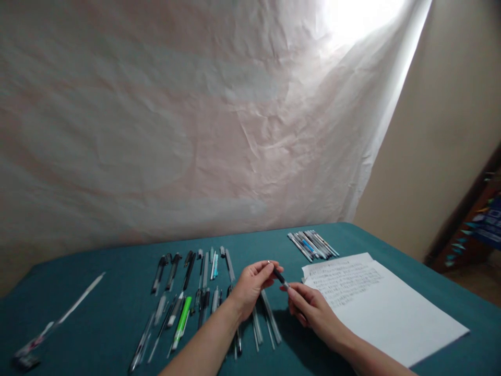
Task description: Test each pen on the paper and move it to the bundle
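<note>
Pinching blk pen [279, 276] btwn them, L hand [249, 286] at far end, R hand [313, 310] at near.

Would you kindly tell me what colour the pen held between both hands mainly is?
The pen looks mainly black where visible, in the head view.

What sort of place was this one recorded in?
Probably a makeshift indoor workspace: a table with a dark green surface bears many pens and paper with handwriting, and a wrinkled pale sheet hangs behind it.
</note>
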Demonstrator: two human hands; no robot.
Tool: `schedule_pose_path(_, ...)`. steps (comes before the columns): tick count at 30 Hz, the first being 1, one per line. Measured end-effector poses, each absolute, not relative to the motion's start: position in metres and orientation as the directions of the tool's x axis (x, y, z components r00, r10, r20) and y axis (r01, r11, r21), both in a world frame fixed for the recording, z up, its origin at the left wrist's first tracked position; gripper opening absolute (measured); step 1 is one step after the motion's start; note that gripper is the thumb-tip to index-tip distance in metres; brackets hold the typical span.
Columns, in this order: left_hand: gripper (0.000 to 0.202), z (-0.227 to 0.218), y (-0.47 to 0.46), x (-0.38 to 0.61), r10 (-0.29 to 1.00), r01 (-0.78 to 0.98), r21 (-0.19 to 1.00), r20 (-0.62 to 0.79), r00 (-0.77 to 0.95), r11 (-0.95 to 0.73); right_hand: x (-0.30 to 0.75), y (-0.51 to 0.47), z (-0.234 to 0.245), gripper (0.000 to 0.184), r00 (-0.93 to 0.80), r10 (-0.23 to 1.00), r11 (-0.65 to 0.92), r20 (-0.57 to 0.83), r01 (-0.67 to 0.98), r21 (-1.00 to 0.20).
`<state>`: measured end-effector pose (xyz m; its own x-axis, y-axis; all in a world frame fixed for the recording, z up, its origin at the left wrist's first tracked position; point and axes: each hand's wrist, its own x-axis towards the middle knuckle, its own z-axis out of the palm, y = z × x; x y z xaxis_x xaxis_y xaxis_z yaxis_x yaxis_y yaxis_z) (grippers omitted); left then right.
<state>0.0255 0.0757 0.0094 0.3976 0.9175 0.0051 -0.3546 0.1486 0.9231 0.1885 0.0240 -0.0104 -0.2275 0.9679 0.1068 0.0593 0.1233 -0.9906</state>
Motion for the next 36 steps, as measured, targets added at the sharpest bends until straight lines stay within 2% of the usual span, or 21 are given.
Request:
schedule_pose_path(4, 0.019, 0.008, 0.082, 0.023, 0.96, -0.499, 0.842, -0.073, 0.271, 0.205, 0.191, 0.021, -0.008, 0.04, -0.136, 0.98, 0.131, 0.148, -0.126, -0.983)
schedule_pose_path(8, 0.016, 0.007, 0.083, 0.024, 0.941, -0.582, 0.757, -0.132, 0.31, 0.298, 0.191, 0.016, -0.009, 0.045, -0.086, 0.973, 0.192, 0.214, -0.215, -0.958)
schedule_pose_path(13, 0.017, 0.009, 0.074, 0.031, 0.92, -0.602, 0.714, -0.159, 0.359, 0.358, 0.186, 0.008, -0.008, 0.048, 0.058, 0.968, 0.251, 0.246, -0.111, -0.962)
schedule_pose_path(19, 0.017, 0.01, 0.068, 0.035, 0.911, -0.604, 0.703, -0.159, 0.382, 0.376, 0.189, 0.006, -0.008, 0.044, 0.128, 0.945, 0.296, 0.301, 0.058, -0.954)
schedule_pose_path(22, 0.015, 0.012, 0.068, 0.036, 0.909, -0.618, 0.687, -0.16, 0.385, 0.383, 0.192, 0.005, -0.01, 0.044, 0.049, 0.931, 0.358, 0.362, 0.08, -0.93)
schedule_pose_path(26, 0.012, 0.016, 0.065, 0.039, 0.904, -0.639, 0.65, -0.201, 0.377, 0.411, 0.195, 0.001, -0.009, 0.047, -0.176, 0.817, 0.571, 0.55, 0.105, -0.814)
schedule_pose_path(30, 0.012, 0.016, 0.058, 0.048, 0.885, -0.62, 0.65, -0.196, 0.422, 0.44, 0.197, 0.003, 0.0, 0.044, -0.342, 0.71, 0.704, 0.616, 0.372, -0.605)
schedule_pose_path(33, 0.017, 0.013, 0.052, 0.056, 0.877, -0.573, 0.708, -0.137, 0.461, 0.412, 0.202, 0.01, 0.014, 0.035, -0.408, 0.679, 0.721, 0.61, 0.526, -0.451)
schedule_pose_path(36, 0.028, 0.014, 0.043, 0.064, 0.884, -0.429, 0.856, -0.064, 0.464, 0.287, 0.216, 0.018, 0.033, 0.029, -0.341, 0.715, 0.677, 0.61, 0.555, -0.483)
